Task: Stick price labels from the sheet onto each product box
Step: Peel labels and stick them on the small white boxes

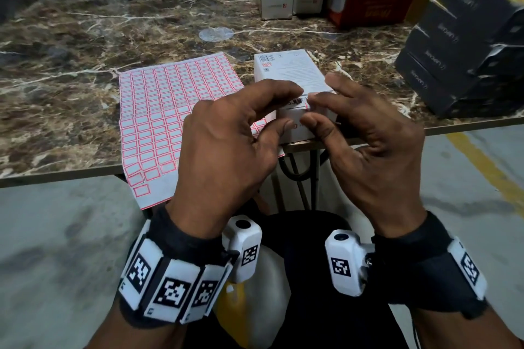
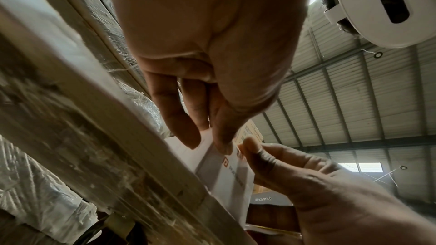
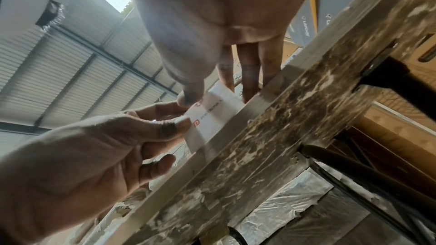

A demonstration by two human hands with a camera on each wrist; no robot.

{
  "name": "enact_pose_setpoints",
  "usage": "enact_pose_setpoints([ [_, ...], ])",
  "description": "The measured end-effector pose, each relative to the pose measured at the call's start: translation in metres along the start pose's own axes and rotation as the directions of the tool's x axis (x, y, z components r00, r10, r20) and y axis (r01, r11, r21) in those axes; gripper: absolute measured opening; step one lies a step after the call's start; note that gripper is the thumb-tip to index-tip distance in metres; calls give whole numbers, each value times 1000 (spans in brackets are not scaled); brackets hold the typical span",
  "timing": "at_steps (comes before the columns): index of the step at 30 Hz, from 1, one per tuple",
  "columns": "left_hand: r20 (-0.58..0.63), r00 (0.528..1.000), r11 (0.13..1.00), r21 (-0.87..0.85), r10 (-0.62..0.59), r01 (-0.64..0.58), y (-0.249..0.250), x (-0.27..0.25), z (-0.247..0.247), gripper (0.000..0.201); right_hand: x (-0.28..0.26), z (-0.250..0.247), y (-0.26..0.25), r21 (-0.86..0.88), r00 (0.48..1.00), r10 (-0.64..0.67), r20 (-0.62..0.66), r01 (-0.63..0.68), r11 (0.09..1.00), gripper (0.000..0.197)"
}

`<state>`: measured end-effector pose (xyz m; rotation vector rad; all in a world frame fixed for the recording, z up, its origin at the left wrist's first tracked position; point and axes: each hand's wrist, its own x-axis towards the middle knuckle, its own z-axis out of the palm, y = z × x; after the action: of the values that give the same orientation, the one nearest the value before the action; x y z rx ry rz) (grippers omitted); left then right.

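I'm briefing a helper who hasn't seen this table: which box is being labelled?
On the marble table, find the red-bordered label sheet. The white box lies right of it at the near edge, alone and flat, both hands at its near end.

The left hand (image 1: 226, 147) and the right hand (image 1: 365, 136) are bare. Each wrist wears a dark fabric wristband (image 1: 181, 238) carrying a row of white rectangular plates (image 1: 170, 289) printed with black-and-white square fiducial markers. On the inner side of each wrist sits a white rounded camera housing (image 1: 245, 246) with a dark round lens on top and its own marker; the right one (image 1: 347, 261) shows a metal screw at its bracket. Below, dark clothing covers the lap.
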<state>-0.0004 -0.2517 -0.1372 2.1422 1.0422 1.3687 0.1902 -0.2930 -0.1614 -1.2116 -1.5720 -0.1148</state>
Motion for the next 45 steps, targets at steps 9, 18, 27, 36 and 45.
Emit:
enact_pose_setpoints([
  [9, 27, 999, 999, -20, -27, 28, 3, 3, 0, 31, 11, 0, 6, 78, 998, 62, 27, -64, 995, 17],
  [18, 29, 999, 999, -28, -37, 38, 2, 3, -1, 32, 14, 1, 2, 152, 993, 119, -10, -116, 982, 17],
  [27, 31, 998, 998, -38, -50, 51, 0, 3, -3, 33, 18, -9, 1, 216, 982, 148, 118, -171, 961, 22],
  [36, 33, 998, 998, -43, -44, 46, 1, 3, -3, 34, 15, -6, 2, 133, 990, 94, 109, -108, 985, 16],
  [45, 45, 998, 997, -64, -40, 43, 0, 4, -3, 34, 12, -8, 5, 192, 979, 122, 164, -153, 969, 26],
])
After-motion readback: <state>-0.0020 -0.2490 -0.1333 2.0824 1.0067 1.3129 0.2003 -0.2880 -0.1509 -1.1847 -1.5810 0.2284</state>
